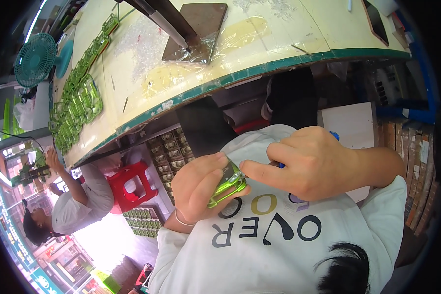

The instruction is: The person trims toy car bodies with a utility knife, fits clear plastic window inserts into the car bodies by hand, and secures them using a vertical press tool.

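White short-sleeved T-shirt with printed lettering (299, 259) is nearest, below the hands. The left hand (193, 183) is closed, gripping a bright green, frame-shaped piece with a dark flat face (229, 185); the piece sits tilted in front of the shirt, left of centre. Right hand (311, 164) is just to its right, fingers curled around a mostly hidden blue object (281, 165); one straightened digit points at the piece's right end, contact not certain. Thin pale band (183, 219) on the left wrist. Farther left, at a lower level: a tray of green parts in rows (143, 221), a red plastic stool (132, 185), and more trays of small metallic parts (167, 152). To the right, brown stacked cardboard (411, 161). Beyond the hands, a cream worktable with a green edge (299, 41) bears, at far centre, a flat brown plate (213, 24) with clear film on it. At far left, bright green metal-like frames (78, 105) lie massed along the tabletop. A co-worker in a pale shirt and dark cap (81, 206) sits left, one hand near green parts. Teal round fan (34, 60) stands farthest left.
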Motion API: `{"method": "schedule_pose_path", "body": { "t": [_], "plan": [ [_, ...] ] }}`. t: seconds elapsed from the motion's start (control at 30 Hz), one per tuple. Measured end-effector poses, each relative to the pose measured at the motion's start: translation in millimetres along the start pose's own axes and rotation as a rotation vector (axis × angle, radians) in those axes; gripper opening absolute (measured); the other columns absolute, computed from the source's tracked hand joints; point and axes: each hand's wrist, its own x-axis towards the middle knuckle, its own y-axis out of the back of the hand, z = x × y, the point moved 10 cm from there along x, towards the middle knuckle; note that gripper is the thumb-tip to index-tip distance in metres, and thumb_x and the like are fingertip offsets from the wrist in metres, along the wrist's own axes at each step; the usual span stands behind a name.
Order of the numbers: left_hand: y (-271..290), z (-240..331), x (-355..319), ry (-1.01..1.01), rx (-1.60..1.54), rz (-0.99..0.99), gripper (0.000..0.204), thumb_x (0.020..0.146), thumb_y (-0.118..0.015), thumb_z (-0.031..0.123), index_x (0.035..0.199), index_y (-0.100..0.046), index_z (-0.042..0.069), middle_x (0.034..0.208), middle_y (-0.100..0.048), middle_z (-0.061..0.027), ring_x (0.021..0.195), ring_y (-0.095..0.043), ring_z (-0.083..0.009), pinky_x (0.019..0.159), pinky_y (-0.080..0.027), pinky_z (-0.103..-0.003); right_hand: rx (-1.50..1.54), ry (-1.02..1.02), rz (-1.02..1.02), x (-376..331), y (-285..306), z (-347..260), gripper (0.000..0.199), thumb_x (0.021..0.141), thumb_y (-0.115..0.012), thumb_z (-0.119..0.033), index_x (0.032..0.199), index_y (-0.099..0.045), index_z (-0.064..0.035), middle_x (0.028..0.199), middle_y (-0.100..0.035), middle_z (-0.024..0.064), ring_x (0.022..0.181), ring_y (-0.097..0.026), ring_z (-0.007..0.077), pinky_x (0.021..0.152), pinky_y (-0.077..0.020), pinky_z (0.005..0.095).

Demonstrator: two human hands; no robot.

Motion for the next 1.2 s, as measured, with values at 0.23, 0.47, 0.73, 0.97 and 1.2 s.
{"method": "schedule_pose_path", "body": {
  "t": [0.23, 0.47, 0.73, 0.97, 1.2],
  "plan": [
    [-12.2, -71.8, -48.4, 0.560, -0.394, 0.260, 0.034, 0.068, -0.069, 0.017, 0.087, -0.053, -0.005, 0.073, -0.060, -0.0134, 0.065, -0.061, -0.0215, 0.061, -0.049, -0.028, 1.085, -0.697, 0.755, -52.5, 7.6, 144.4, 0.018, 0.087, -0.045, -0.018, 0.087, -0.054, -0.0027, 0.059, -0.049, 0.0041, 0.045, -0.044, 0.0079, 0.042, -0.0372, 0.0205],
    [-15.6, -109.6, -83.3, 0.817, -0.607, 0.456, 0.030, 0.077, -0.062, 0.023, 0.079, -0.050, -0.004, 0.066, -0.052, -0.0080, 0.060, -0.060, -0.0226, 0.058, -0.051, -0.033, 1.719, -1.089, 0.856, -119.2, -135.0, 111.7, 0.025, 0.089, -0.037, -0.024, 0.093, -0.050, -0.0032, 0.062, -0.051, 0.0057, 0.045, -0.048, 0.0143, 0.042, -0.0400, 0.0260],
    [-19.5, -118.3, -78.5, 0.830, -0.602, 0.438, 0.023, 0.076, -0.060, 0.017, 0.078, -0.051, -0.004, 0.068, -0.054, -0.0090, 0.061, -0.060, -0.0221, 0.059, -0.051, -0.032, 1.919, -1.034, 0.675, -93.5, -119.2, 86.3, 0.031, 0.090, -0.035, -0.027, 0.103, -0.045, -0.0006, 0.059, -0.046, 0.0050, 0.048, -0.043, 0.0114, 0.044, -0.0373, 0.0237],
    [3.7, -124.1, -102.5, 0.890, -0.625, 0.555, 0.010, 0.072, -0.063, 0.004, 0.080, -0.058, -0.001, 0.074, -0.059, -0.0040, 0.067, -0.054, -0.0072, 0.061, -0.044, -0.020, 1.597, -0.933, 0.186, -40.8, -130.8, 72.2, 0.032, 0.083, -0.044, -0.009, 0.114, -0.043, -0.0013, 0.068, -0.048, 0.0042, 0.051, -0.044, 0.0093, 0.047, -0.0383, 0.0213],
    [52.6, -142.2, -161.3, 1.013, -0.838, 0.646, 0.012, 0.074, -0.062, 0.008, 0.080, -0.058, -0.001, 0.078, -0.059, -0.0055, 0.069, -0.054, -0.0069, 0.061, -0.044, -0.020, 1.553, -0.658, 0.174, 116.6, -140.9, 48.2, 0.026, 0.084, -0.045, -0.010, 0.105, -0.049, 0.0043, 0.085, -0.055, 0.0083, 0.069, -0.053, 0.0150, 0.064, -0.0447, 0.0259]
  ]
}}
